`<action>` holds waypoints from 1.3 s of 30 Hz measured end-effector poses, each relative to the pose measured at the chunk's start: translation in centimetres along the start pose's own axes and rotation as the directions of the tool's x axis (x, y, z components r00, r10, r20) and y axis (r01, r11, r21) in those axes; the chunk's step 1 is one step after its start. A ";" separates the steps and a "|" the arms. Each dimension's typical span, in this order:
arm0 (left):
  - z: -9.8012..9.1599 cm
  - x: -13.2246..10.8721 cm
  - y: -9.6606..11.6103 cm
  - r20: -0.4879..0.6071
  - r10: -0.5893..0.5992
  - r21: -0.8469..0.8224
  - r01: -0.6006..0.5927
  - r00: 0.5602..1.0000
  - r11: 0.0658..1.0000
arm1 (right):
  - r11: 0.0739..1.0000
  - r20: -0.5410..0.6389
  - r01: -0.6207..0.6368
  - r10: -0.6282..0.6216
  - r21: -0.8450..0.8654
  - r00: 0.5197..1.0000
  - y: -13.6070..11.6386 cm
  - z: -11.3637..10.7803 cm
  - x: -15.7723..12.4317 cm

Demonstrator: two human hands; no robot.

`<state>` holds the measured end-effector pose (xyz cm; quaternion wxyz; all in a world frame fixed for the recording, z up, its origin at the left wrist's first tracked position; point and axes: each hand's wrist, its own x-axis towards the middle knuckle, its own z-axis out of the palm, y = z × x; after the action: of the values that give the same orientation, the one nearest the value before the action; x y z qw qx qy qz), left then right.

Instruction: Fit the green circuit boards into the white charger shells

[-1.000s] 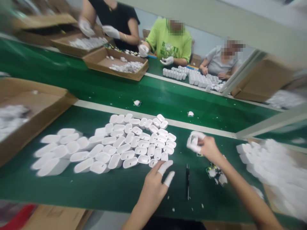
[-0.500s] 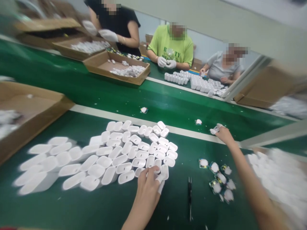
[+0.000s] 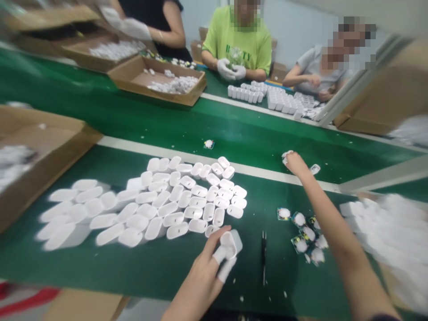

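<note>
In my left hand (image 3: 209,263), a white open-topped plastic case (image 3: 236,243) is gripped between fingers, some with white finger covers. It is lifted clear of the many similar white cases (image 3: 160,200) standing in rows on the green table. My right hand (image 3: 296,164) reaches onto the green belt, its fingers pinched around a small circuit board with a white top, mostly hidden by the fingers. Just right of that hand, a white case with something inside (image 3: 314,169) lies on the belt. Several circuit boards (image 3: 307,234) are clustered near my right forearm.
Black tweezers (image 3: 264,258) lie between the cases and boards. Another board (image 3: 209,144) sits on the belt (image 3: 160,127). A cardboard tray (image 3: 72,133) stands left, and a heap of white parts (image 3: 384,236) right. Co-workers (image 3: 237,44) sit across the belt.
My left hand has drawn a case away from the rows toward me. My right hand has let go of the filled case on the belt and moved left to the board.
</note>
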<state>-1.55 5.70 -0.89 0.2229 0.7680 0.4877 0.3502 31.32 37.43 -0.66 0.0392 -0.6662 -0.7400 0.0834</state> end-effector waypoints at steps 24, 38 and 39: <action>0.4 -1.2 2.7 0.007 0.068 -0.650 -0.047 0.998 0.759 | 0.387 -0.474 0.595 -0.368 0.704 0.800 -14.4 -3.9 -33.0; 0.2 -1.9 2.8 0.023 0.075 -0.685 -0.039 0.997 0.728 | 0.419 -0.476 0.599 -0.368 0.682 0.799 -15.2 -3.9 -33.9; 0.2 -1.9 2.8 0.021 0.075 -0.689 -0.040 0.997 0.723 | 0.419 -0.478 0.600 -0.367 0.682 0.798 -15.3 -4.0 -33.9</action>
<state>-0.25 2.75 0.31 0.4922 0.6535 0.2937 0.4943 20.68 2.58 7.76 0.4545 -0.3327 -0.7665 0.3086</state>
